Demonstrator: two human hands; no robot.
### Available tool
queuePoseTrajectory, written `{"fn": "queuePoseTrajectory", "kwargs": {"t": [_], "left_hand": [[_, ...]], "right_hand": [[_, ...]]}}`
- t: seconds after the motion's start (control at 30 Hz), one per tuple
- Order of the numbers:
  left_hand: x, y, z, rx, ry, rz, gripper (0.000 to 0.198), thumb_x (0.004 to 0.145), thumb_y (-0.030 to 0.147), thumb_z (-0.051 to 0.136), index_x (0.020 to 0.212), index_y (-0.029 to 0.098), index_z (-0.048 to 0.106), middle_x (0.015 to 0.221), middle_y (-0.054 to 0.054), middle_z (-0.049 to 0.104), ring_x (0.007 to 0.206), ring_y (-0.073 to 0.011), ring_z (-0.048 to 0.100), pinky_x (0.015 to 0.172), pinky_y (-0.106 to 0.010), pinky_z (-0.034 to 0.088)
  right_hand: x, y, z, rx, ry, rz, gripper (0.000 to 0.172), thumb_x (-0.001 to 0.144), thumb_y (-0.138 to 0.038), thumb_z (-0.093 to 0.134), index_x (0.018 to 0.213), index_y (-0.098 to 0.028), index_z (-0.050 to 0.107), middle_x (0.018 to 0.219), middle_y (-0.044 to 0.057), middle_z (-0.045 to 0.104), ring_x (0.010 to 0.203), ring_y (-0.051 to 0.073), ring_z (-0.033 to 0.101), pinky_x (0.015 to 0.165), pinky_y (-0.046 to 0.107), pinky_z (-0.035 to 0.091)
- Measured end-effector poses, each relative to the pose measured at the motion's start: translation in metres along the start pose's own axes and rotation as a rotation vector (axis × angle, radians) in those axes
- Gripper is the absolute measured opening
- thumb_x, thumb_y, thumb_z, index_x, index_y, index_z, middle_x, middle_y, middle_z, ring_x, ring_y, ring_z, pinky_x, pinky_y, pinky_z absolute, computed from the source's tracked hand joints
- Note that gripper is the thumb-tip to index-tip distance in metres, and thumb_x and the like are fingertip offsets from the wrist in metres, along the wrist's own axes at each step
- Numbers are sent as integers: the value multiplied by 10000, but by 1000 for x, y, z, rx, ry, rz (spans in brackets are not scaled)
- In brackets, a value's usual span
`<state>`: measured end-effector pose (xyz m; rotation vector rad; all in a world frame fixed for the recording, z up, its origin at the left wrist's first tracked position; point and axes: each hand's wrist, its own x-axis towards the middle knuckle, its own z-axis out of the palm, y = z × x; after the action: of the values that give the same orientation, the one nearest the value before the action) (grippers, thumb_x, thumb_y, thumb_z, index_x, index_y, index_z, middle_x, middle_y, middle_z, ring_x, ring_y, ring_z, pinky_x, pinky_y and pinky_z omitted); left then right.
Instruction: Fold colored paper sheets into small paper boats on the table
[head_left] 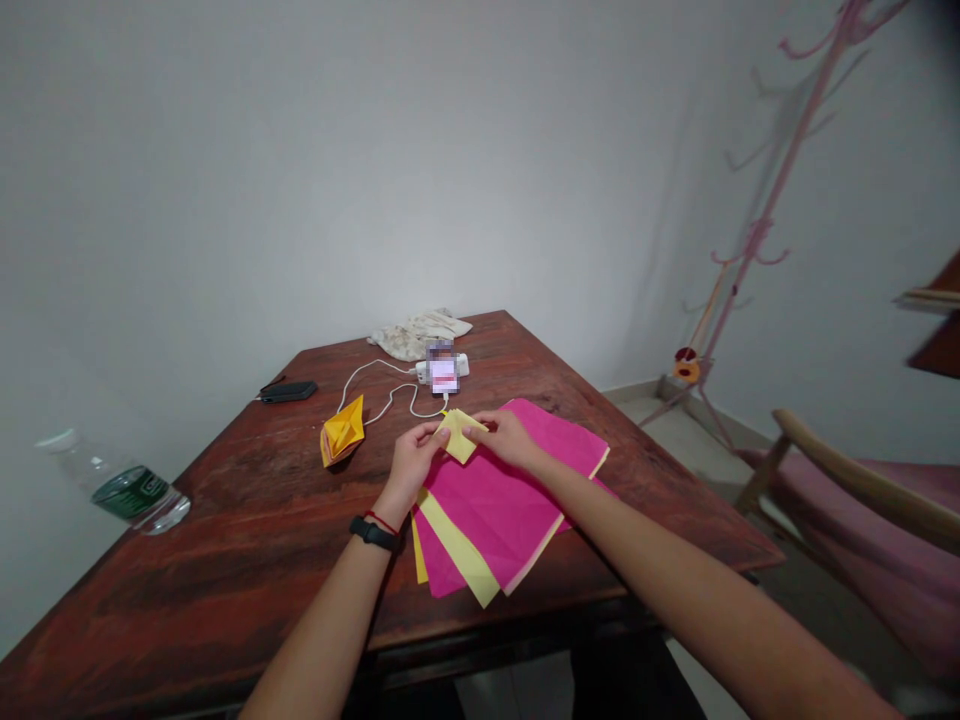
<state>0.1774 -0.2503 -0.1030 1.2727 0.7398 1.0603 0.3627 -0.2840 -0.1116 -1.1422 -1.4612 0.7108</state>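
A small folded piece of yellow paper point(459, 440) is held between my two hands, just above a pile of larger sheets. My left hand point(412, 462) pinches its left corner with the thumb on top. On the other side, my right hand point(506, 438) grips the right corner, also thumb uppermost. Beneath lie bright pink paper sheets point(517, 500) with pale yellow edges, fanned out over one another. A pale yellow strip point(461, 548) sticks out from the pile toward me. To the left rests a folded golden-yellow paper piece point(345, 430) with pointed ends.
On the wooden table point(270, 560) a clear water bottle point(131, 493) stands at the left edge. Farther back are a black case-like object point(289, 391), a lit phone point(444, 374) with white cables, and a crumpled cloth point(420, 333). A wooden-armed chair point(862, 480) is at right.
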Motion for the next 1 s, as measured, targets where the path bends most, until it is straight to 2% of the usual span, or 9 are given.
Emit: {"fn": "queuePoseTrajectory", "kwargs": {"t": [0.13, 0.23, 0.37, 0.47, 0.63, 0.73, 0.83, 1.0], "left_hand": [[0, 2, 1, -90, 21, -1, 370, 672, 345, 855, 940, 124, 731, 873, -74, 765, 759, -171, 710, 754, -284, 562], [1, 5, 0, -208, 32, -37, 338, 696, 335, 846, 928, 151, 682, 946, -67, 756, 815, -168, 716, 781, -292, 573], [5, 9, -4, -341, 82, -35, 280, 776, 325, 795, 921, 203, 589, 1039, -35, 731, 935, -159, 713, 877, -329, 573], [7, 10, -7, -412, 113, -1, 283, 815, 336, 760, 970, 235, 546, 1080, -21, 716, 988, -167, 709, 925, -378, 564], [7, 8, -5, -334, 165, 64, 333, 822, 382, 747, 1030, 248, 525, 1089, -21, 715, 963, -162, 718, 892, -363, 573], [3, 7, 0, -287, 95, 66, 444, 753, 335, 812, 1105, 240, 558, 1133, -35, 715, 952, -165, 723, 888, -350, 575], [-1, 4, 5, -296, 26, -4, 523, 668, 250, 873, 1121, 188, 618, 1144, -74, 725, 953, -187, 725, 882, -334, 582], [-1, 3, 5, -347, 73, -47, 398, 705, 238, 851, 1050, 156, 671, 1106, -88, 750, 927, -203, 738, 852, -334, 610]], "right_hand": [[0, -6, 0, 69, 46, 10, 348, 789, -479, 697, 917, -170, 792, 893, 63, 780, 829, 244, 694, 778, 358, 536], [1, -9, -1, 205, 104, 42, 366, 752, -486, 749, 921, -163, 787, 921, 72, 778, 886, 249, 695, 841, 385, 540], [3, -7, -2, 474, 224, 123, 361, 719, -464, 795, 899, -154, 747, 898, 67, 766, 827, 213, 703, 789, 349, 577], [4, -6, -2, 609, 284, 158, 320, 717, -415, 813, 906, -187, 694, 923, 55, 758, 869, 212, 716, 782, 339, 603], [3, -6, -1, 642, 236, 177, 200, 804, -324, 745, 943, -210, 657, 935, 65, 749, 942, 234, 715, 811, 378, 617], [2, -7, 0, 621, 215, 186, 212, 791, -316, 748, 945, -205, 656, 928, 62, 750, 907, 227, 718, 774, 356, 615], [1, -8, 0, 588, 167, 195, 261, 763, -356, 763, 938, -198, 651, 922, 60, 752, 877, 224, 719, 745, 338, 606], [-1, -14, 3, 639, 118, 210, 264, 746, -341, 776, 930, -194, 658, 939, 72, 752, 929, 237, 713, 802, 366, 596]]}}
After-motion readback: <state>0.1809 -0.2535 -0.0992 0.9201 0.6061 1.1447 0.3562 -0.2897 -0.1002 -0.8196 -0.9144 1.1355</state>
